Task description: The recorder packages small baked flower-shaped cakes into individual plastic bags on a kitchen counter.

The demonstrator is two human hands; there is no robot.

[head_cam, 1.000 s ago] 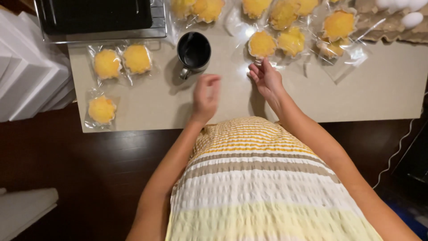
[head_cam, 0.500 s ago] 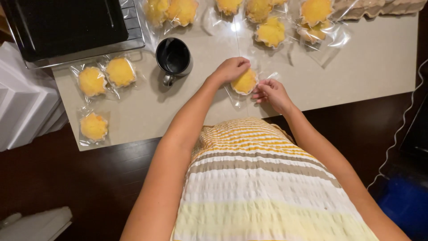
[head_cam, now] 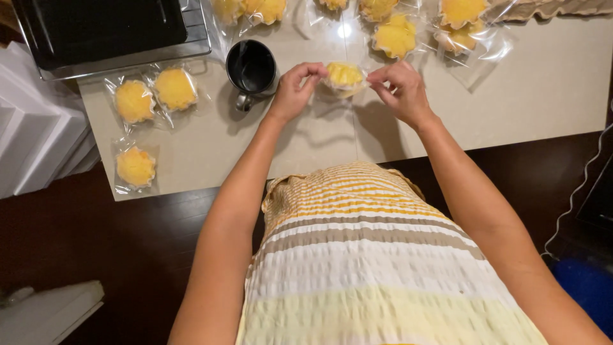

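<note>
A yellow cake in a clear plastic bag (head_cam: 345,76) is held just above the beige countertop (head_cam: 536,96). My left hand (head_cam: 295,88) pinches the bag's left edge. My right hand (head_cam: 401,91) pinches its right edge. A black mug (head_cam: 251,68) with a metal handle stands just left of my left hand. Three bagged yellow cakes (head_cam: 153,96) lie on the counter's left part. Several more bagged cakes (head_cam: 396,35) lie along the far edge.
A dark oven tray on a metal rack (head_cam: 108,29) sits at the far left. White boxes (head_cam: 32,147) stand left of the counter. An egg carton (head_cam: 562,7) lies at the far right. A dark wooden floor (head_cam: 96,255) lies below the counter's near edge.
Both hands have lifted the bagged cake off the counter and now grip it by opposite edges. One second ago the hands held nothing. The camera view has shifted slightly.
</note>
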